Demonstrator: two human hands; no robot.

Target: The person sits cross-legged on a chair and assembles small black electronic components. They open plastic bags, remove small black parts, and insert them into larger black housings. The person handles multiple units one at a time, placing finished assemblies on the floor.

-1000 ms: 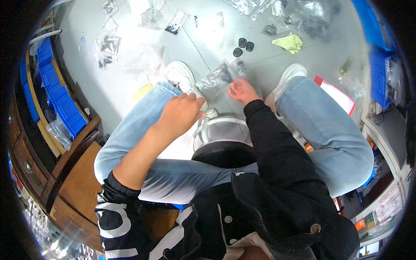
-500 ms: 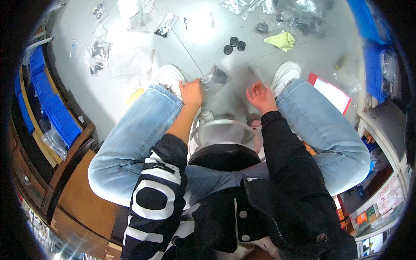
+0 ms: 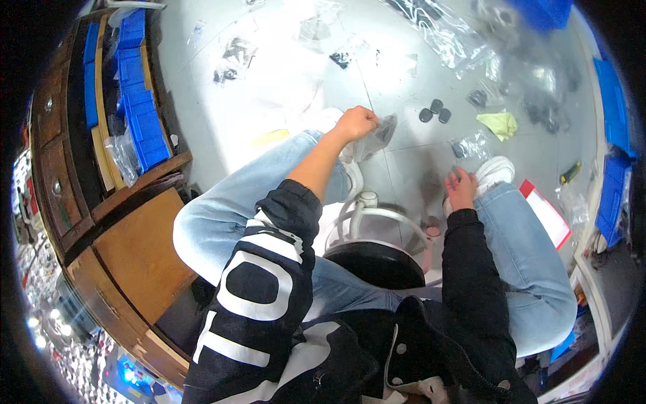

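My left hand [image 3: 358,125] is closed, pinching a clear plastic bag [image 3: 377,140] with something dark inside; what it is I cannot make out. The bag hangs above the floor in front of the stool [image 3: 373,262]. My right hand [image 3: 461,188] has its fingers apart and slightly curled, with nothing in them, beside my right shoe [image 3: 494,172]. Just beyond it on the floor lies another clear bag [image 3: 473,145] with small contents. Farther off sit several small black rounded pieces [image 3: 436,108] and a yellow-green cloth [image 3: 498,126].
Large clear bags [image 3: 444,40] and small bags of dark parts [image 3: 235,60] are spread over the floor [image 3: 387,81]. Blue bins [image 3: 145,114] line the wooden cabinet at left, and more blue bins [image 3: 614,195] stand at right. A red-edged white sheet [image 3: 545,215] lies by my right leg.
The whole view has shifted, so the scene sits farther right. Blurred clear plastic showed by my right fingers before; a clear bag now lies on the floor beyond them. My left hand still pinches its bag.
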